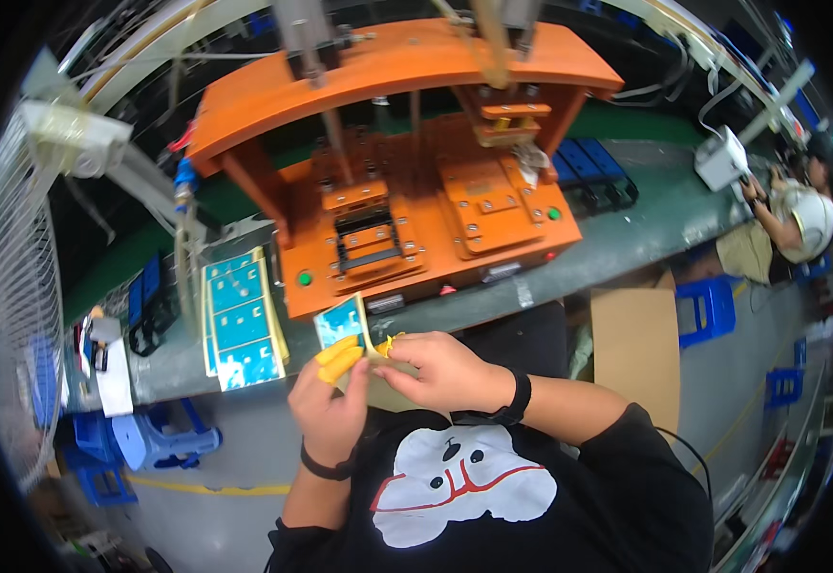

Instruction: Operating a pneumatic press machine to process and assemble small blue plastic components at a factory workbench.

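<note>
Below the front edge of an orange press machine, both my hands are close together at a small blue adhesive sheet (341, 323) with a pale backing. My left hand (329, 401) is closed on the sheet's lower end, with yellow finger covers on some fingers. From the other side, my right hand (436, 371) pinches at the sheet's right lower edge, a yellow cover on a fingertip. The exact grip between the fingertips is partly hidden. A black frame-shaped part (367, 237) sits in the left fixture of the orange press (426, 272).
Larger blue sheets (245, 320) lie stacked on the green bench (173, 368) left of the press. Blue-black trays (596, 172) stand to its right. A fan (25, 286) is at far left, a cardboard piece (636, 353) at right. Another person (799, 210) sits far right.
</note>
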Available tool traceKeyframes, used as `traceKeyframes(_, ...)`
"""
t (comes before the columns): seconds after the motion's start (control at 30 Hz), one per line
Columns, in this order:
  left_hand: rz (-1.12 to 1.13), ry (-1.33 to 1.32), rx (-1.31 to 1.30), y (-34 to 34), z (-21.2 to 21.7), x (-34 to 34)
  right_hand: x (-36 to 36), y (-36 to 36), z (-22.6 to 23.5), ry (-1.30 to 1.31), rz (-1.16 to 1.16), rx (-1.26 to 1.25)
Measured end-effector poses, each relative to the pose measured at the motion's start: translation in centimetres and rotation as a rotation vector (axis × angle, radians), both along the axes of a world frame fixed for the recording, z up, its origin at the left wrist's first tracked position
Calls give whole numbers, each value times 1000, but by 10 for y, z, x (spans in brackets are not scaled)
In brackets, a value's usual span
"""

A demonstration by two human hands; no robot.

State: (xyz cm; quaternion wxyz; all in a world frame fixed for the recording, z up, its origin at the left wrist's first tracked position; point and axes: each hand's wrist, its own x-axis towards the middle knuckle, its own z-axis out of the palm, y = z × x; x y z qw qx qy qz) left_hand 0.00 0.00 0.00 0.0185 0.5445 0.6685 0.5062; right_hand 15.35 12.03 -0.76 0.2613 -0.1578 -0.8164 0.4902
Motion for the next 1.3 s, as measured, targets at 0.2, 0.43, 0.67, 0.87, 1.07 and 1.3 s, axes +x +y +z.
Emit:
traceKeyframes(0.2, -164, -736, 267, -19, -33, -31, 102, 41, -46, 7, -352, -453)
traceKeyframes(0.43, -397, -831, 224, -11, -16, -28, 303, -24, -235, 267, -1356, -1170)
traceKeyframes(0.67, -574, -506, -131, 20, -19, 5, 370, -153, -375, 366, -1712, -1617)
traceKeyframes(0.87, -461, -361, -141, 25, -25, 5, 371, -147, -385, 342, -1941, -1446)
traceKeyframes(1.07, -313, -268, -130, 13, -29, -6, 346, -73, -312, 131, -1662, -1459)
traceKeyframes(1.3, -234, -35, -155, 30, -11, -14, 185, 57, -98, 238, -945, -386)
